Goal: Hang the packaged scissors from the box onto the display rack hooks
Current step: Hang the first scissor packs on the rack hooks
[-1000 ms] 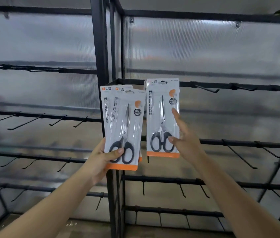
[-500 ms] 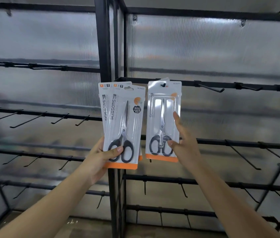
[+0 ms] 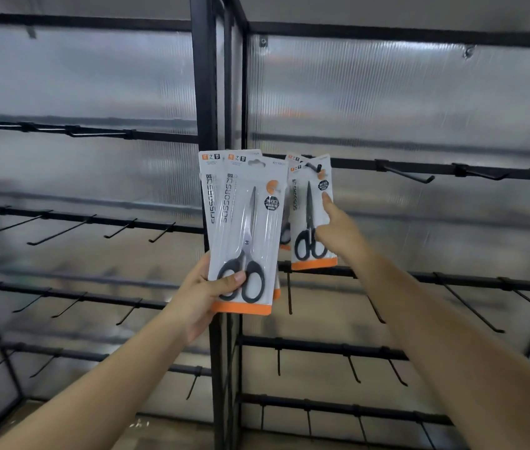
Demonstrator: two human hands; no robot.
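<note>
**A:** What have the hands got from where you sit?

**B:** My left hand (image 3: 207, 295) grips a small stack of scissors packs (image 3: 244, 228) by the lower end, thumb curled across the black handles of the front pack, fingers behind the card. I can see at least two packs fanned in that stack; the exact count I cannot tell. My right hand (image 3: 338, 230) reaches forward with the index finger straight, its tip touching the face of the hanging pack (image 3: 309, 216). The thumb lies against the pack's lower part near the handles; I cannot tell how the other fingers lie behind it.

**A:** And where is that pack, taking the black centre post (image 3: 203, 92) as the marker?

**B:** Just right of the post, hanging on a hook (image 3: 314, 166) of the rail (image 3: 419, 165) that runs right from the post. A second pack (image 3: 286, 228) shows partly behind it, on its left edge. The stack in my left hand is held in front of the post, overlapping it, lower than the hook and apart from the hanging packs.

**A:** Anything else around the post?

**B:** Further right on the same rail, bare hooks (image 3: 409, 175) stick out towards me. Lower rails on both sides of the post carry more bare hooks (image 3: 121, 227). Behind everything is a ribbed translucent panel (image 3: 387, 92).
</note>
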